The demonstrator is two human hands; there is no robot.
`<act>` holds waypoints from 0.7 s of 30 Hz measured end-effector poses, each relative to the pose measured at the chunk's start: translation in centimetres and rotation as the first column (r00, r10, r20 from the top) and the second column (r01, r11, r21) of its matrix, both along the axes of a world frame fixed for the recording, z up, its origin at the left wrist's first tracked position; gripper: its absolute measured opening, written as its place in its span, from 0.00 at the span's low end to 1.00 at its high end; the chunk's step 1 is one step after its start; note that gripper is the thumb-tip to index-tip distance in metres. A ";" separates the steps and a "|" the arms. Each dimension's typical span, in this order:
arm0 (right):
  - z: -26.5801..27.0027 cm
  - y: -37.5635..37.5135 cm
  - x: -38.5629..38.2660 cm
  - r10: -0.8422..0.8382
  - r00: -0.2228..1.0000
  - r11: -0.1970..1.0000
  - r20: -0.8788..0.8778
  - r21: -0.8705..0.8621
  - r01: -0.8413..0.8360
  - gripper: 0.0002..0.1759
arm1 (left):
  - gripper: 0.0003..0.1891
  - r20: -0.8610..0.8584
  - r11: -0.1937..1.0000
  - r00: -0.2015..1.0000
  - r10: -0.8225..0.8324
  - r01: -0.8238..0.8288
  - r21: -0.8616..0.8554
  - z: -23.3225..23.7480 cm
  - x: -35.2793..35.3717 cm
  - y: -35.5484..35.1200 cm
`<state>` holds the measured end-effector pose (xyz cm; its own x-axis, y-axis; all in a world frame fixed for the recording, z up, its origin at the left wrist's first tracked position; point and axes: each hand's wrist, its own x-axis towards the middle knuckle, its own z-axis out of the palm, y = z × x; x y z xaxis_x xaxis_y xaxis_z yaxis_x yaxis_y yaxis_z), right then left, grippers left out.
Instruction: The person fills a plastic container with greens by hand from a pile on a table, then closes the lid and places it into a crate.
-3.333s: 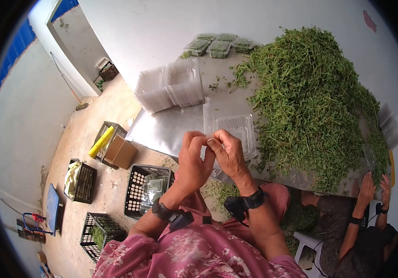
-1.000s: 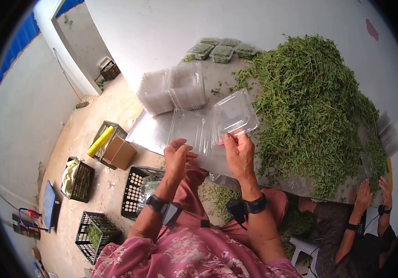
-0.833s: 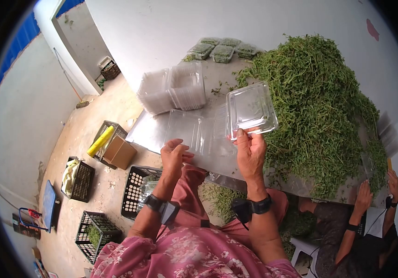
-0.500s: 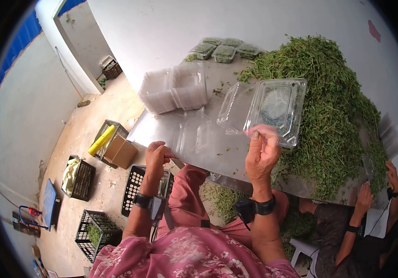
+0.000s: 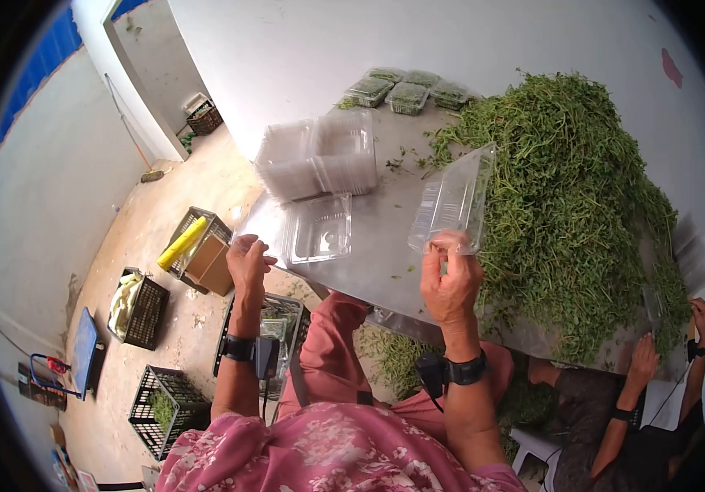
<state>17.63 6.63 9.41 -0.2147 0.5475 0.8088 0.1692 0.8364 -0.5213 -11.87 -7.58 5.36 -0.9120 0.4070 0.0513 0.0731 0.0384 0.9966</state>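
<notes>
My right hand holds a clear plastic clamshell container by its near edge, raised and tilted next to the big heap of green herbs on the metal table. My left hand hovers off the table's left edge with fingers loosely apart and nothing in them. Another clear clamshell container lies on the table just right of that hand.
A stack of empty clear containers stands at the table's far left, with filled herb packs beyond. Black crates and a cardboard box sit on the floor at left. Another person's hands work at the table's right end.
The two containers were held together before my chest, then pulled apart. My right hand lifted one toward the herbs and tilted it on edge. My left hand let the other go and drew back left.
</notes>
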 end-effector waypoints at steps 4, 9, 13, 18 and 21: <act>-0.5 -0.2 -0.4 0.071 0.997 0.997 0.028 -0.042 -0.070 0.09 | 0.14 -0.098 0.994 0.989 0.111 -0.112 -0.006 0.4 -0.2 -0.5; -0.6 -0.6 -0.8 0.120 0.991 0.991 0.057 -0.074 -0.115 0.08 | 0.14 -0.120 0.985 0.978 0.172 -0.171 0.022 -0.6 -1.3 -0.4; -0.6 -0.6 -0.9 0.126 0.991 0.990 0.046 -0.076 -0.122 0.08 | 0.15 -0.166 0.978 0.965 0.205 -0.208 -0.005 -0.9 -2.4 0.5; -0.6 -0.8 -1.1 0.122 0.991 0.991 0.064 -0.072 -0.117 0.09 | 0.17 -0.358 0.968 0.905 0.230 -0.251 -0.015 -1.8 -4.6 1.2; -0.8 -0.7 -1.2 0.138 0.988 0.989 0.075 -0.069 -0.132 0.09 | 0.21 -0.366 0.961 0.895 0.255 -0.276 -0.003 -2.3 -4.3 1.4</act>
<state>16.42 5.89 8.59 -0.3523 0.5591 0.7505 0.0999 0.8198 -0.5639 -16.15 -6.22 3.08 -0.9104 0.1636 0.3799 0.4044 0.1588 0.9007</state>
